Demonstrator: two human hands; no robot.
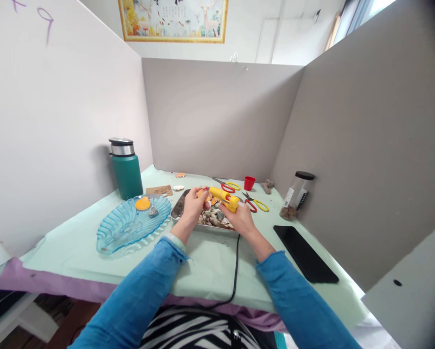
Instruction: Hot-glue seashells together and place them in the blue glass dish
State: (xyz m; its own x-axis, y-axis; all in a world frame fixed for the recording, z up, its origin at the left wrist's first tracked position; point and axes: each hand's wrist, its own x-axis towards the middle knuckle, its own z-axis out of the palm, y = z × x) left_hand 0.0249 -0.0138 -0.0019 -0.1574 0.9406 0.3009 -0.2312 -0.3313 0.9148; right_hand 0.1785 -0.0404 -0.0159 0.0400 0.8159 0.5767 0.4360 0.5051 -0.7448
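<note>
My right hand (240, 219) is closed around a yellow hot glue gun (224, 198), whose black cord runs down over the table's front edge. The gun's tip points left, close to the fingers of my left hand (193, 207). Pinched in those fingers is an orange seashell (204, 195), partly covered by them. Both hands are above a metal tray (178, 207) full of shells (217, 216). At the left lies a blue shell-shaped plate (120, 228) carrying an orange disc (142, 203) and a small grey, glittery lump (153, 211).
A green bottle (126, 174) stands at the left behind the plate. Two pairs of scissors (251, 201), a red cup (249, 183) and a brown piece (267, 186) lie beyond the tray. Rightward are a black-lidded jar (296, 196) and a black phone-like slab (304, 253). Panels enclose the table.
</note>
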